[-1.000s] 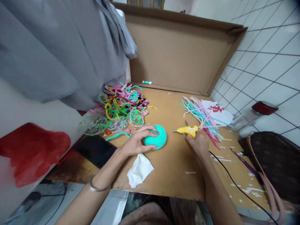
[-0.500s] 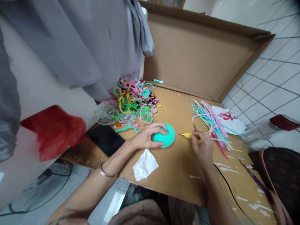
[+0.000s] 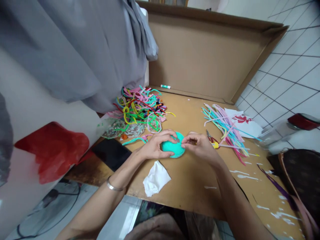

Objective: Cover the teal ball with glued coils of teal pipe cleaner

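Note:
A turquoise round, ridged ball (image 3: 178, 151) rests on the brown table surface in the middle of the head view. My left hand (image 3: 160, 144) is wrapped round its left side, fingers over the top and thumb low at the front. Against the ball's right edge, my right hand (image 3: 197, 145) is closed in a pinch; what its fingertips hold, if anything, is too small to make out. Just beyond that hand lie a yellow tool (image 3: 215, 145), partly hidden, and pliers or scissors (image 3: 209, 135) with metal tips. A crumpled white tissue (image 3: 156, 179) lies in front of the ball.
Tangled colourful pipe cleaners (image 3: 140, 105) heap up at the back left, near a dark phone (image 3: 111, 154). Straight pipe cleaners (image 3: 225, 126) lie at right beside a white paper (image 3: 243, 121). A clear bottle (image 3: 277, 131) and a brown bag (image 3: 297, 180) stand farther right. Cardboard (image 3: 192, 56) walls the back.
My right hand has let go of the yellow tool and moved left to the ball, its fingers now pinched at the ball's edge. My left hand keeps its hold.

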`<state>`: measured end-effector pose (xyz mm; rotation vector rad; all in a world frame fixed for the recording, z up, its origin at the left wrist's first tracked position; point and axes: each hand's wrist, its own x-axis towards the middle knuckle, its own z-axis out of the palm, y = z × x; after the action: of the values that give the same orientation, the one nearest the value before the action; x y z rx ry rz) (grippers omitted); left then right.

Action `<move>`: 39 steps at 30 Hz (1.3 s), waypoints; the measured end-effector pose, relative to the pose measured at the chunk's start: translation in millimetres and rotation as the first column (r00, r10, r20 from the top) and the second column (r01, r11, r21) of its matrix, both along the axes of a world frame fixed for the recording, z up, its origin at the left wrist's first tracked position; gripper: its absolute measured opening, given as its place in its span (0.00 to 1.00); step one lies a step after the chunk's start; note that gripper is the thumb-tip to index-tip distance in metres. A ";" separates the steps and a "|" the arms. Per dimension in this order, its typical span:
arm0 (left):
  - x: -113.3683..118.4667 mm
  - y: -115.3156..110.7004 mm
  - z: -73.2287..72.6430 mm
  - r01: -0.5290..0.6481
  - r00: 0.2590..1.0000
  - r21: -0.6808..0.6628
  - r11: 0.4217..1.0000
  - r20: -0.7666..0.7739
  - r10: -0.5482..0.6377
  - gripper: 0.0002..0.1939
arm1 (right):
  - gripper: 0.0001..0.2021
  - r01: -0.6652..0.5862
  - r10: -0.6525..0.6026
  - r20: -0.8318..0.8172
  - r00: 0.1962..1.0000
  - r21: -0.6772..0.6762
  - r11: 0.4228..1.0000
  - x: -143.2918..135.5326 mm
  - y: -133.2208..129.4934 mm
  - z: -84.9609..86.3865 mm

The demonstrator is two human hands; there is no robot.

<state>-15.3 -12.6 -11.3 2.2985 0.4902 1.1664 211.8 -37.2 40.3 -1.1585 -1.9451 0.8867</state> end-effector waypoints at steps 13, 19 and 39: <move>-1.1 0.2 -2.0 0.019 1.000 0.051 0.998 -0.021 -0.018 0.18 | 0.07 0.044 -0.044 -0.024 0.999 0.006 0.999 -2.0 -2.7 -8.4; -2.8 -0.9 0.2 0.010 0.998 0.053 0.999 -0.061 -0.006 0.17 | 0.08 -0.066 0.065 -0.015 0.998 -0.080 0.995 0.3 9.5 -0.4; -1.2 -3.5 5.3 0.026 0.998 0.037 0.999 -0.051 -0.024 0.15 | 0.10 -0.292 0.266 0.411 0.872 0.001 0.956 -8.7 20.2 30.8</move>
<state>-16.5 -16.1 -6.0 2.3647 0.4605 1.1175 203.1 -16.9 71.1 -1.1061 -2.5146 0.7613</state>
